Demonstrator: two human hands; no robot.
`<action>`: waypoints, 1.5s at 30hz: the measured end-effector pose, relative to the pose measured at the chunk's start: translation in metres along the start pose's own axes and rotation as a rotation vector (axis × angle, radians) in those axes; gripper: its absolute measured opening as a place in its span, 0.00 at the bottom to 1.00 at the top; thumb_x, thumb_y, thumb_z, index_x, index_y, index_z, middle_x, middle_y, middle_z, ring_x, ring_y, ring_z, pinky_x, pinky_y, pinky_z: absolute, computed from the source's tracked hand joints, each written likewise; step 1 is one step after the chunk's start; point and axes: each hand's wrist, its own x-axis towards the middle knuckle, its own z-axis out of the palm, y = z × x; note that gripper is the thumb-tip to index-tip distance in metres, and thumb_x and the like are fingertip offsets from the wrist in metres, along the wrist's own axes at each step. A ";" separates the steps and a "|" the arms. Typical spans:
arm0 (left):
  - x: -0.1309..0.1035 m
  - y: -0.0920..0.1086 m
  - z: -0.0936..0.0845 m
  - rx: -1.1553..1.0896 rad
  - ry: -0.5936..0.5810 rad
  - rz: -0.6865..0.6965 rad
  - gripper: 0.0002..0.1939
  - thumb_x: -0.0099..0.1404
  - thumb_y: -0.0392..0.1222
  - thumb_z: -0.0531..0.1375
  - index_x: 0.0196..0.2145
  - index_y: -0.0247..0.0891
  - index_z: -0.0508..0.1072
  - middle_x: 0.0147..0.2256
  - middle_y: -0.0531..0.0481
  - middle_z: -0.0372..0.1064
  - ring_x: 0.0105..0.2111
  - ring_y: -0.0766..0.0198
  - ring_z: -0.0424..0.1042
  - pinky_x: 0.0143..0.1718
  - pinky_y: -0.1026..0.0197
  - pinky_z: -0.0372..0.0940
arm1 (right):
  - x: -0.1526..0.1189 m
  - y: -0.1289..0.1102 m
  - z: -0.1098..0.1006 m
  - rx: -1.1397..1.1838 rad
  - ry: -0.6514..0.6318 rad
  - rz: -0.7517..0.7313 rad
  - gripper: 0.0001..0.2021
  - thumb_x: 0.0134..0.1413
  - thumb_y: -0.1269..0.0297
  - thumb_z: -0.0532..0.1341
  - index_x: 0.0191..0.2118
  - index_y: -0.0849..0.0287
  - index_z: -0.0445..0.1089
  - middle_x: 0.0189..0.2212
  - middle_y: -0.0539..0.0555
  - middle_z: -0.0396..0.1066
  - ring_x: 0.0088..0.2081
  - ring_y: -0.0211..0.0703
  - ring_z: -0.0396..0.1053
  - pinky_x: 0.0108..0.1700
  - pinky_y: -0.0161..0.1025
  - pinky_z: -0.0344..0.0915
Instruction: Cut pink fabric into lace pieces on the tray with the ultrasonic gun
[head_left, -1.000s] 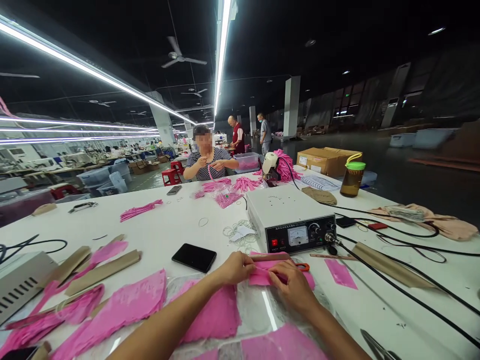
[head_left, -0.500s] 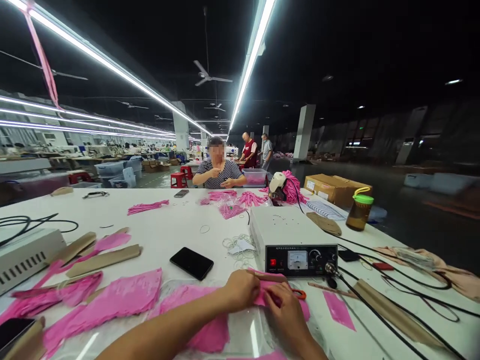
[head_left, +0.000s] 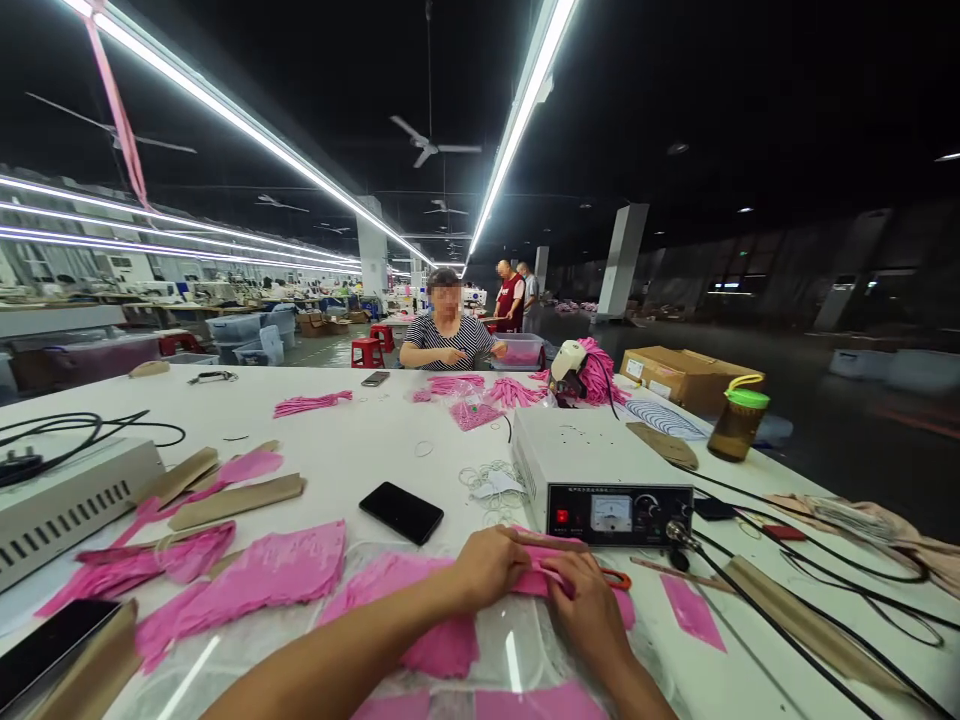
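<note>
My left hand (head_left: 489,572) has its fingers closed on a pink fabric piece (head_left: 537,582) just in front of the control box. Along the fabric's far edge runs a narrow brown strip (head_left: 559,543). On the same piece my right hand (head_left: 589,608) is pinched, thumb and fingertips together on the cloth. An orange handle (head_left: 618,579) shows beside the right hand; whatever it belongs to is hidden. Beneath my forearms, a stack of pink fabric (head_left: 442,645) lies on clear plastic (head_left: 495,650). Another pink stack (head_left: 262,580) is to the left.
A white control box (head_left: 600,450) with a dial stands beyond my hands, its cables crossing the right side. A black phone (head_left: 401,512) and rubber bands (head_left: 491,482) lie nearby. A drink bottle (head_left: 739,425) stands at right. A co-worker (head_left: 448,335) sits across the table.
The view has turned slightly left, so things sit further right. Both my hands stay on the pink fabric. Across the table, the co-worker's raised hand has come down.
</note>
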 end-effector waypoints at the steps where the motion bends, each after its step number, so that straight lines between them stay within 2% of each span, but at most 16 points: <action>1: -0.001 -0.001 -0.001 -0.033 0.006 -0.004 0.11 0.63 0.34 0.56 0.27 0.38 0.76 0.35 0.48 0.76 0.39 0.59 0.72 0.43 0.62 0.64 | 0.000 -0.001 -0.001 -0.015 -0.005 0.012 0.12 0.51 0.71 0.57 0.35 0.53 0.77 0.35 0.55 0.76 0.41 0.53 0.69 0.45 0.51 0.66; 6: -0.003 -0.013 -0.006 -0.244 0.036 -0.090 0.11 0.64 0.37 0.56 0.29 0.35 0.77 0.35 0.46 0.75 0.36 0.61 0.72 0.42 0.63 0.64 | -0.001 -0.004 -0.004 -0.076 -0.047 0.060 0.17 0.49 0.77 0.56 0.40 0.54 0.77 0.39 0.54 0.75 0.45 0.50 0.67 0.50 0.48 0.64; 8: -0.003 -0.018 -0.006 -0.337 0.024 -0.145 0.11 0.65 0.39 0.55 0.30 0.34 0.77 0.33 0.47 0.74 0.31 0.64 0.73 0.36 0.65 0.65 | -0.001 -0.004 -0.005 -0.084 -0.054 0.073 0.18 0.47 0.78 0.56 0.40 0.55 0.77 0.39 0.54 0.75 0.45 0.50 0.67 0.50 0.47 0.64; 11: -0.004 -0.022 -0.008 -0.451 -0.010 -0.253 0.13 0.67 0.42 0.54 0.36 0.32 0.76 0.24 0.50 0.72 0.20 0.67 0.70 0.25 0.66 0.64 | -0.001 -0.004 -0.006 -0.074 -0.036 0.071 0.19 0.46 0.78 0.55 0.39 0.55 0.78 0.38 0.54 0.76 0.44 0.51 0.67 0.48 0.47 0.65; 13: -0.003 -0.023 -0.009 -0.500 -0.027 -0.319 0.15 0.69 0.45 0.53 0.39 0.31 0.75 0.20 0.52 0.70 0.17 0.67 0.69 0.21 0.66 0.64 | -0.001 -0.005 -0.006 -0.053 -0.006 0.054 0.20 0.44 0.78 0.54 0.39 0.55 0.77 0.38 0.54 0.76 0.44 0.50 0.68 0.48 0.47 0.66; 18: 0.000 -0.019 -0.013 -0.567 -0.073 -0.399 0.14 0.72 0.46 0.54 0.38 0.31 0.72 0.23 0.55 0.69 0.21 0.70 0.70 0.25 0.65 0.68 | -0.001 -0.007 -0.006 0.019 0.099 0.000 0.23 0.47 0.75 0.54 0.49 0.56 0.73 0.43 0.56 0.75 0.47 0.50 0.68 0.52 0.50 0.65; 21: 0.001 -0.015 -0.015 -0.578 -0.072 -0.401 0.14 0.72 0.46 0.55 0.38 0.31 0.71 0.27 0.53 0.70 0.24 0.70 0.71 0.27 0.64 0.69 | 0.000 -0.009 -0.008 0.057 0.124 -0.043 0.16 0.52 0.71 0.53 0.44 0.57 0.74 0.41 0.57 0.75 0.45 0.49 0.70 0.50 0.48 0.66; 26: -0.003 -0.010 -0.026 -0.539 -0.014 -0.347 0.11 0.70 0.43 0.58 0.36 0.31 0.72 0.30 0.52 0.70 0.29 0.67 0.72 0.32 0.61 0.70 | -0.001 -0.010 -0.024 0.083 0.088 -0.056 0.13 0.56 0.67 0.52 0.39 0.57 0.75 0.37 0.56 0.76 0.40 0.46 0.73 0.43 0.44 0.69; 28: -0.010 -0.007 -0.030 -0.507 0.012 -0.313 0.09 0.69 0.41 0.58 0.34 0.31 0.73 0.28 0.52 0.70 0.28 0.67 0.71 0.32 0.63 0.68 | -0.003 -0.010 -0.032 0.073 0.053 -0.036 0.13 0.54 0.67 0.53 0.38 0.56 0.75 0.37 0.55 0.76 0.40 0.46 0.73 0.44 0.44 0.69; 31: -0.027 0.000 -0.032 -0.440 0.036 -0.254 0.10 0.66 0.38 0.56 0.31 0.32 0.75 0.26 0.52 0.71 0.28 0.67 0.70 0.31 0.67 0.63 | -0.008 -0.011 -0.043 0.045 -0.009 -0.004 0.13 0.54 0.68 0.54 0.39 0.55 0.75 0.37 0.54 0.77 0.42 0.47 0.72 0.47 0.46 0.67; 34: -0.055 0.014 -0.030 -0.358 0.008 -0.155 0.11 0.65 0.37 0.55 0.31 0.33 0.76 0.27 0.52 0.72 0.28 0.66 0.69 0.30 0.68 0.61 | -0.016 -0.022 -0.054 0.029 -0.094 -0.022 0.13 0.53 0.70 0.55 0.37 0.54 0.76 0.36 0.53 0.77 0.41 0.47 0.72 0.46 0.45 0.68; 36: -0.078 0.026 -0.025 -0.295 -0.026 -0.075 0.12 0.65 0.35 0.53 0.31 0.33 0.76 0.26 0.51 0.73 0.28 0.66 0.70 0.31 0.67 0.62 | -0.026 -0.033 -0.062 0.027 -0.141 -0.070 0.12 0.52 0.72 0.56 0.36 0.53 0.76 0.35 0.52 0.76 0.39 0.45 0.73 0.44 0.44 0.69; 40: -0.115 0.047 -0.005 -0.142 -0.046 0.040 0.12 0.64 0.32 0.52 0.33 0.35 0.76 0.35 0.45 0.74 0.32 0.62 0.72 0.34 0.64 0.64 | -0.064 -0.043 -0.078 0.012 -0.136 -0.144 0.16 0.52 0.76 0.53 0.37 0.54 0.76 0.36 0.53 0.76 0.38 0.44 0.73 0.39 0.41 0.72; 42: -0.126 0.056 0.006 -0.014 -0.091 0.088 0.11 0.63 0.32 0.52 0.33 0.35 0.75 0.36 0.44 0.73 0.30 0.61 0.72 0.31 0.63 0.64 | -0.084 -0.039 -0.084 -0.019 -0.114 -0.173 0.18 0.53 0.77 0.52 0.40 0.54 0.76 0.37 0.53 0.76 0.40 0.44 0.73 0.40 0.41 0.73; 45: -0.133 0.070 0.017 0.245 -0.229 0.207 0.08 0.63 0.31 0.54 0.36 0.35 0.72 0.35 0.45 0.72 0.28 0.61 0.71 0.26 0.62 0.65 | -0.108 -0.030 -0.090 -0.077 -0.092 -0.183 0.19 0.55 0.77 0.51 0.44 0.52 0.75 0.40 0.54 0.75 0.43 0.44 0.72 0.43 0.43 0.73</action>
